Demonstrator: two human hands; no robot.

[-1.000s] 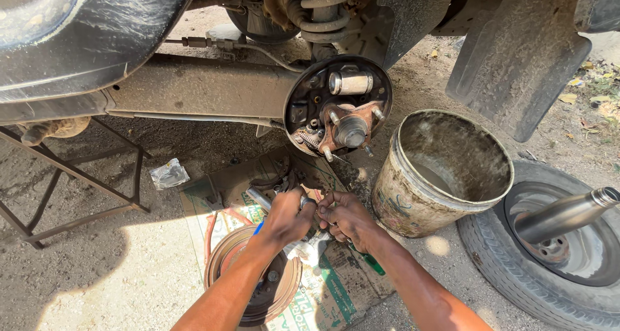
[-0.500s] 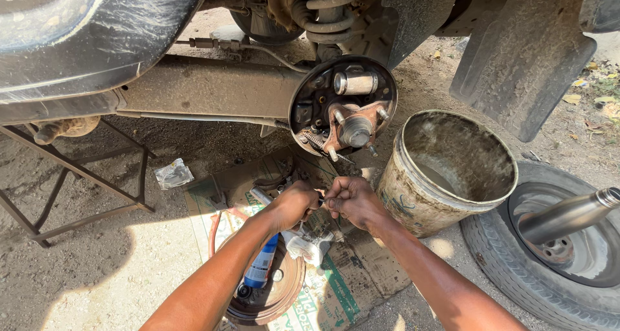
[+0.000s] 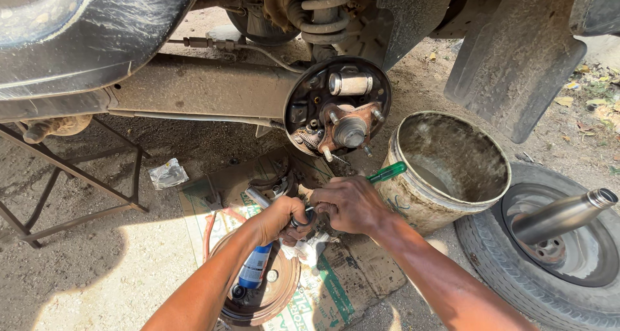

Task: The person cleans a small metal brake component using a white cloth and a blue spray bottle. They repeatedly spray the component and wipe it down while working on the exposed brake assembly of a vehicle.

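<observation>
Both forearms are bare, with no sleeves, gloves, rings or watch on the grimy hands (image 3: 323, 211).

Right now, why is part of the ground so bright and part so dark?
Head view: strong sun lights the sandy ground and both hands; the vehicle body throws a hard-edged shadow beneath. Glare streaks the metal pipe. Everything looks sharp.

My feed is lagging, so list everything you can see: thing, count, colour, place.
brake backing plate with hub: one, rusty dark, under the car
bucket: one, dirty grey, right of hub
green-handled screwdriver: one, by the right hand
brake drum: one, rusty, on cardboard
blue can: one, on the drum
cardboard: one, brown, on the ground
tyre: one, black, far right
metal stand: one, dark, left
left hand: closed on a small part
right hand: beside it
</observation>
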